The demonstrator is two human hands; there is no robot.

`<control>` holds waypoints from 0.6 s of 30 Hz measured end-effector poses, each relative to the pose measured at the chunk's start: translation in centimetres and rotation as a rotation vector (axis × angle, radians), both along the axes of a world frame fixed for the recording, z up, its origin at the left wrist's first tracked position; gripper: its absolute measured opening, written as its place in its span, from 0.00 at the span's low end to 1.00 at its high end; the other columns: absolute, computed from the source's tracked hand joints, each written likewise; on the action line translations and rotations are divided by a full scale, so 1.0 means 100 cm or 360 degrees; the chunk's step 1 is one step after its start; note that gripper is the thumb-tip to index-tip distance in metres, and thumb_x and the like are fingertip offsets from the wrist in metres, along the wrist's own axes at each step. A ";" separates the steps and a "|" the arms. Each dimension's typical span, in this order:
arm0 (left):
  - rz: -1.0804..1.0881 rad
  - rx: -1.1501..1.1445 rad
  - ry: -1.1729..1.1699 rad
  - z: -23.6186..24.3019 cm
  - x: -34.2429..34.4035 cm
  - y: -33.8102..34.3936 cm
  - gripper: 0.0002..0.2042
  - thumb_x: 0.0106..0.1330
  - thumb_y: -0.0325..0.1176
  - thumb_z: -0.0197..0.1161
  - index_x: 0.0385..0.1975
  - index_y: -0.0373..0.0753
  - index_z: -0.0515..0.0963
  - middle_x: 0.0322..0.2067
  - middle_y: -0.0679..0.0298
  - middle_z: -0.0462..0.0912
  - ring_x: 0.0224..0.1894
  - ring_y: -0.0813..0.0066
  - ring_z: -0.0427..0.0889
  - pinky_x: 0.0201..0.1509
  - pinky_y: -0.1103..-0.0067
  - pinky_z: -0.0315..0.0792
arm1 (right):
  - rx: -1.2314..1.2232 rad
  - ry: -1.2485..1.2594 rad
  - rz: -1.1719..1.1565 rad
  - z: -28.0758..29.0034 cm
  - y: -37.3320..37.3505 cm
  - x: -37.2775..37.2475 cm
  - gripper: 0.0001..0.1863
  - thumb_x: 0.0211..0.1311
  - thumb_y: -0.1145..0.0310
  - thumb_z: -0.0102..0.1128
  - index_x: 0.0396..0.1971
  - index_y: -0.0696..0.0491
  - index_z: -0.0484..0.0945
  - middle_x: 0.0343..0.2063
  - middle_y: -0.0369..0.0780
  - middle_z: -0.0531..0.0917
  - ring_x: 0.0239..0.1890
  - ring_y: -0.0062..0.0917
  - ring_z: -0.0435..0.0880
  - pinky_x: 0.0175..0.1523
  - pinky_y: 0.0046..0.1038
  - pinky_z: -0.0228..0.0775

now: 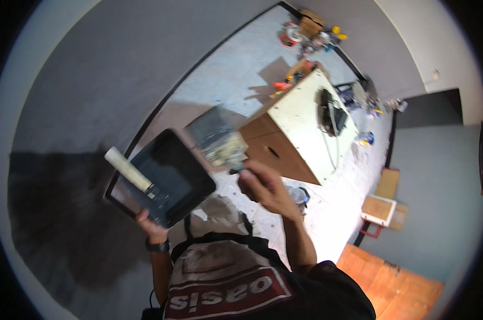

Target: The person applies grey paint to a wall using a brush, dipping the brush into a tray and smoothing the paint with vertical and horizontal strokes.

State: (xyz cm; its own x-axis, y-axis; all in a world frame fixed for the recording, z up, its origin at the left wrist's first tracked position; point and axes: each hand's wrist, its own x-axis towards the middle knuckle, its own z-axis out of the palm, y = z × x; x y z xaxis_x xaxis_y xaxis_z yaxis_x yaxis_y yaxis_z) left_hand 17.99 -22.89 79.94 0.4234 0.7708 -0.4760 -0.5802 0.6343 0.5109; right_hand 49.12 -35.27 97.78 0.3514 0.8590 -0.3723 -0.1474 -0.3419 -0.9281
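Note:
My left hand (pixel 153 226) grips the edge of a dark rectangular tray (pixel 180 170), tilted at waist height. A long pale bar (pixel 127 168), possibly a tool, lies across the tray; its exact kind I cannot tell. To the right of the tray, my right hand (pixel 265 192) is closed round the handle of a broad scraper (pixel 220 138), its wide grey blade partly coated with pale, lumpy material and slightly blurred.
Ahead stands a white-topped wooden cabinet (pixel 297 117) with a dark corded tool (pixel 331 112) on it. Clutter, including a cardboard box (pixel 310 24), lines the far wall. Panels (pixel 388 184) lean at right, near wooden boards (pixel 385 277). A grey wall (pixel 76 106) runs along my left.

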 end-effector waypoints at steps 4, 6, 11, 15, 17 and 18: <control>0.0037 0.0089 0.0164 -0.023 -0.018 -0.001 0.37 0.61 0.55 0.57 0.67 0.38 0.68 0.62 0.58 0.74 0.64 0.56 0.74 0.69 0.57 0.66 | -0.0050 -0.0037 -0.0099 -0.039 0.020 -0.002 0.15 0.79 0.62 0.53 0.40 0.61 0.78 0.28 0.32 0.77 0.34 0.17 0.72 0.41 0.22 0.67; 0.0024 -0.0013 0.0115 -0.036 -0.027 0.003 0.35 0.62 0.54 0.56 0.66 0.37 0.69 0.62 0.58 0.75 0.64 0.56 0.74 0.69 0.57 0.66 | -0.0026 0.0191 -0.0126 -0.069 0.024 0.001 0.14 0.79 0.61 0.53 0.43 0.58 0.79 0.27 0.31 0.77 0.32 0.14 0.72 0.38 0.20 0.65; 0.0237 -0.0093 0.0818 -0.125 -0.082 0.018 0.31 0.62 0.51 0.55 0.60 0.36 0.74 0.59 0.57 0.78 0.63 0.58 0.74 0.69 0.60 0.66 | -0.0034 0.0399 -0.0396 -0.133 0.029 0.002 0.12 0.78 0.63 0.54 0.54 0.52 0.73 0.24 0.29 0.75 0.22 0.11 0.70 0.25 0.17 0.57; 0.0065 -0.0038 0.0344 -0.185 -0.070 0.067 0.40 0.52 0.41 0.60 0.70 0.38 0.62 0.60 0.56 0.75 0.63 0.58 0.75 0.70 0.62 0.67 | -0.0173 0.0243 -0.0485 -0.240 0.065 0.003 0.10 0.77 0.64 0.56 0.49 0.52 0.70 0.22 0.26 0.70 0.19 0.09 0.63 0.23 0.16 0.52; 0.0035 -0.0141 0.0398 -0.216 -0.084 0.062 0.41 0.51 0.41 0.60 0.70 0.38 0.62 0.60 0.56 0.75 0.63 0.58 0.75 0.70 0.62 0.68 | -0.0380 0.0205 -0.0462 -0.301 0.058 0.004 0.06 0.76 0.66 0.56 0.43 0.50 0.71 0.20 0.25 0.67 0.16 0.07 0.60 0.19 0.15 0.49; -0.0010 -0.0135 0.0379 -0.250 -0.086 0.073 0.42 0.49 0.40 0.60 0.70 0.38 0.62 0.60 0.56 0.75 0.62 0.59 0.75 0.70 0.62 0.68 | -0.0444 0.0249 -0.0470 -0.347 0.067 0.002 0.06 0.75 0.65 0.57 0.40 0.50 0.70 0.19 0.24 0.66 0.16 0.06 0.58 0.18 0.15 0.46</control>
